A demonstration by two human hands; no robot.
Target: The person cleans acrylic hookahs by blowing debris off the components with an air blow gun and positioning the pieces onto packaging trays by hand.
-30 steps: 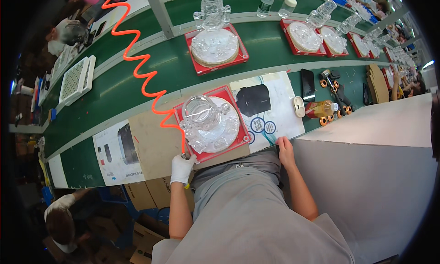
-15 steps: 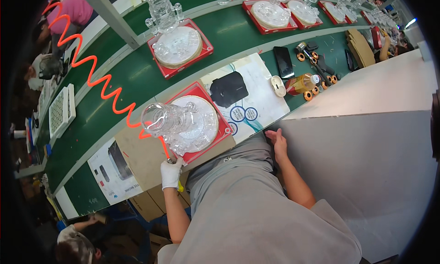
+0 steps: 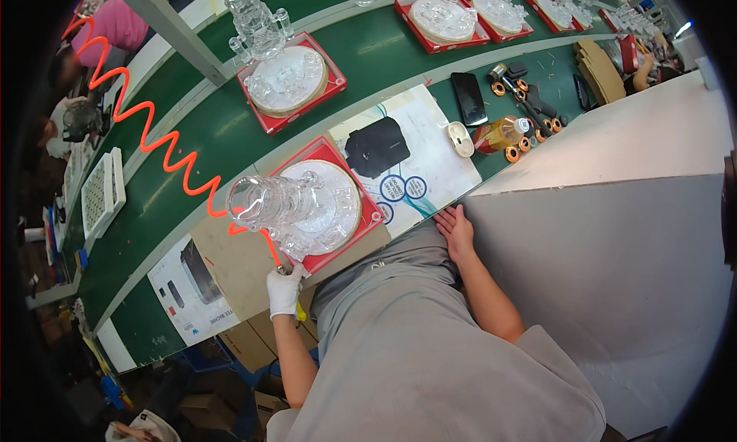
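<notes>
Green conveyor (image 3: 153, 204); gloved left hand (image 3: 285, 289) clamped on half-hidden tool (image 3: 299, 313), bare right hand (image 3: 458, 231) flat, empty, at bench edge

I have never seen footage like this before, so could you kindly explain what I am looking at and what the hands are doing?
This is one wide fisheye picture from a camera on a person's head, looking down, so straight edges bend. The gloved left hand grips a small tool with a yellow end, joined to an orange coiled hose. The bare right hand rests at the bench edge, holding nothing. Before them, a clear glass piece sits on a red tray. Beyond it runs a green conveyor belt carrying similar trays.
</notes>
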